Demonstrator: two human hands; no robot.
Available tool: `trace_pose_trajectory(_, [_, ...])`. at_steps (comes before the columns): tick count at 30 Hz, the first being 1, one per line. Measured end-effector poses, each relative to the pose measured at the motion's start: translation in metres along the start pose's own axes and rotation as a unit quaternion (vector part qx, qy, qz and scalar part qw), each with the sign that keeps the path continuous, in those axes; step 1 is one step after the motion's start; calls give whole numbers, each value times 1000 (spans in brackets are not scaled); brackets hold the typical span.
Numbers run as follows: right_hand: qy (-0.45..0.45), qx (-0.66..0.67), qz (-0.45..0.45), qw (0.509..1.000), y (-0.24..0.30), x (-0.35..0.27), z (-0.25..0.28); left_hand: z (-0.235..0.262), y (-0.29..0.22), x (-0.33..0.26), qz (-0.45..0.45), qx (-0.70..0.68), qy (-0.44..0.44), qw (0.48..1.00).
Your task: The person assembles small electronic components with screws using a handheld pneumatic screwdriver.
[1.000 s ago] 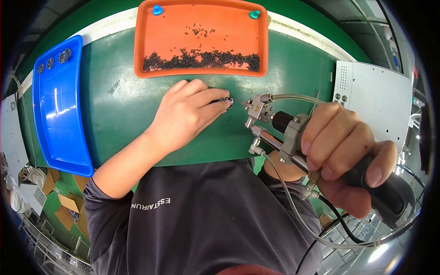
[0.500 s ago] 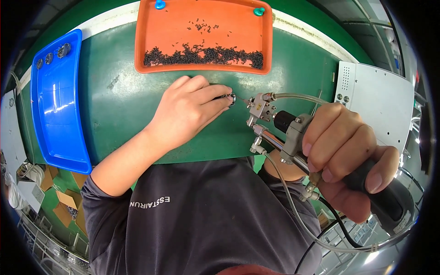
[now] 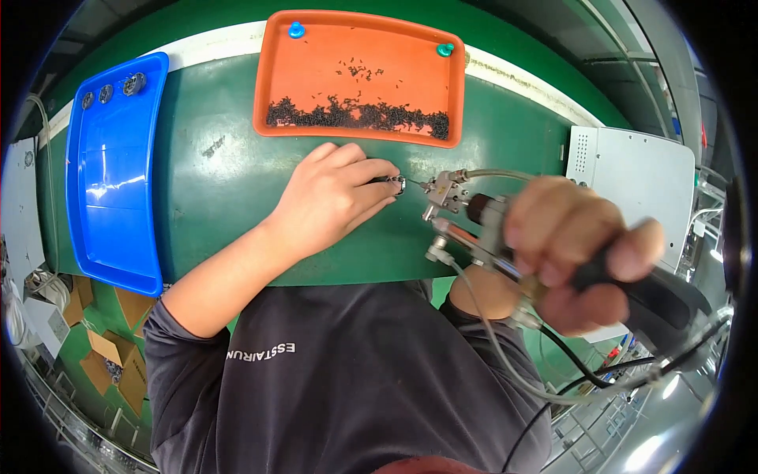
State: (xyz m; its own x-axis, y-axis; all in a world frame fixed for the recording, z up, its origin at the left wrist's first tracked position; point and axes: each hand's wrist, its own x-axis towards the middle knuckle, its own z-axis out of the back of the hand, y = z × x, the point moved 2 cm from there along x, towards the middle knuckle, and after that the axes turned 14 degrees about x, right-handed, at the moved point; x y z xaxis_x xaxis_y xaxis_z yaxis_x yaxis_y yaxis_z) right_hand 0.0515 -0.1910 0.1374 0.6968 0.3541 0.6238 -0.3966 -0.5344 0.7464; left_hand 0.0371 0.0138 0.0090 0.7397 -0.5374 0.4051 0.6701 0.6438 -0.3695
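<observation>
Over the green table, my left hand (image 3: 335, 186) is closed, pinching a small round dark part with a shiny rim (image 3: 399, 185) between thumb and fingers. Most of that part is hidden behind the fingers. My right hand (image 3: 572, 249), blurred by motion, grips the black handle of a dispensing gun (image 3: 446, 193) with a metal valve body and hoses attached. The gun's thin needle tip (image 3: 416, 182) points left and lies at the rim of the small part; whether it touches, I cannot tell.
Beyond my hands stands an orange tray (image 3: 359, 142) with many small black pieces, a blue knob (image 3: 296, 30) and a green knob (image 3: 445, 50). At left, a blue tray (image 3: 118, 197) holds three round dark parts (image 3: 134, 84). A light grey box (image 3: 632, 182) stands at right. Hoses trail lower right.
The view has shifted slightly, so the trays sit a little lower and to the right. My right hand has moved slightly on the gun; the needle stays by the part in my left hand.
</observation>
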Motion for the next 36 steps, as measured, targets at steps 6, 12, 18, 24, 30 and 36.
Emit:
trace_pose_trajectory(6, [-22,20,12,999,29,-3,9,-2,7,-4,1,-31,-11,999])
trace_pose_trajectory(12, [-32,39,3,999,15,-4,11,-4,10,-2,23,-52,-24,998])
trace_pose_trajectory(18, [-22,34,-4,999,7,-4,1,-4,7,2,16,-54,-20,998])
trace_pose_trajectory(24, [-64,46,15,997,-5,-13,-18,-7,6,-6,25,-51,-9,998])
trace_pose_trajectory(30, [-10,48,0,999,-10,2,-6,-7,11,3,15,-61,-12,998])
trace_pose_trajectory(36, [52,73,9,996,-21,19,-12,9,12,4,-15,-6,-4,1000])
